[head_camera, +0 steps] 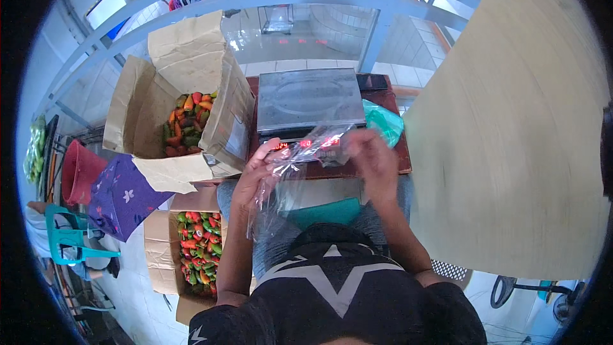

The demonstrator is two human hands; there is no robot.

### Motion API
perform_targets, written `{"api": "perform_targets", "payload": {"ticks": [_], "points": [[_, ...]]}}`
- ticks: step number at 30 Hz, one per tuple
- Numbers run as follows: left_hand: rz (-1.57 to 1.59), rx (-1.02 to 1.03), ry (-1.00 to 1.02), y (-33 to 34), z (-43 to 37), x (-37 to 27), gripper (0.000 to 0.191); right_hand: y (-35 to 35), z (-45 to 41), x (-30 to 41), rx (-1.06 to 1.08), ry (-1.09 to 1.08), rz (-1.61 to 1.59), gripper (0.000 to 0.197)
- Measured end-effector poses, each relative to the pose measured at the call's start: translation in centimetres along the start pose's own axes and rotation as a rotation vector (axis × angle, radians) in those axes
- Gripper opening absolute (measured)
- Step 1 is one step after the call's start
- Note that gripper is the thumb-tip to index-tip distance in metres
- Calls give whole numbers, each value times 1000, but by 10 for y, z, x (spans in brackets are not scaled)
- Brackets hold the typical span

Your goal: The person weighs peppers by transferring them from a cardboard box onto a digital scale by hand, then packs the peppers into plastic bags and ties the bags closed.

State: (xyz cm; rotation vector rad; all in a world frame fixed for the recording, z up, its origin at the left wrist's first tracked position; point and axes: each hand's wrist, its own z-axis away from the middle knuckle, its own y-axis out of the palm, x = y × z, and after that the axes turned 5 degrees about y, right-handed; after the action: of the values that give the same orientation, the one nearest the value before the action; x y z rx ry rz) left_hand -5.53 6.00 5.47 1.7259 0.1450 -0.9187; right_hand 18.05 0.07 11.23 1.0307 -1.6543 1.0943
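A clear plastic bag [289,167] hangs from my left hand [258,172], pinched between thumb and fingers, its loose end draping by my left forearm. Its upper end stretches right, close to the fingertips of my right hand [376,163]. That hand is blurred with curled fingers, so a grip on the film is unclear. Just beyond both hands is a digital scale with a flat metal pan [311,98]; its lit red display [306,143] is partly covered by the bag. Green plastic bags [385,122] lie right of the scale.
A tall open cardboard box [227,120] holds red, orange and green peppers [187,124] at left. Below it, another carton [160,249] contains more peppers [198,254]. The scale stands on a dark red table [402,153]. A large wooden panel [503,143] borders the right side.
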Motion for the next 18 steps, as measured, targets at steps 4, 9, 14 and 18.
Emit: {"api": "perform_targets", "payload": {"ticks": [4,9,14,18], "points": [[50,-41,70,2,10,1,56,-7,-29,-50,-164,92,-61,35],[130,16,42,-16,21,6,52,6,-38,-79,187,511,-606,35],[67,67,18,-26,25,-1,48,9,-36,-85,355,432,-499,20],[-183,-41,29,-34,25,-10,46,8,-34,-73,243,404,-464,15]]}}
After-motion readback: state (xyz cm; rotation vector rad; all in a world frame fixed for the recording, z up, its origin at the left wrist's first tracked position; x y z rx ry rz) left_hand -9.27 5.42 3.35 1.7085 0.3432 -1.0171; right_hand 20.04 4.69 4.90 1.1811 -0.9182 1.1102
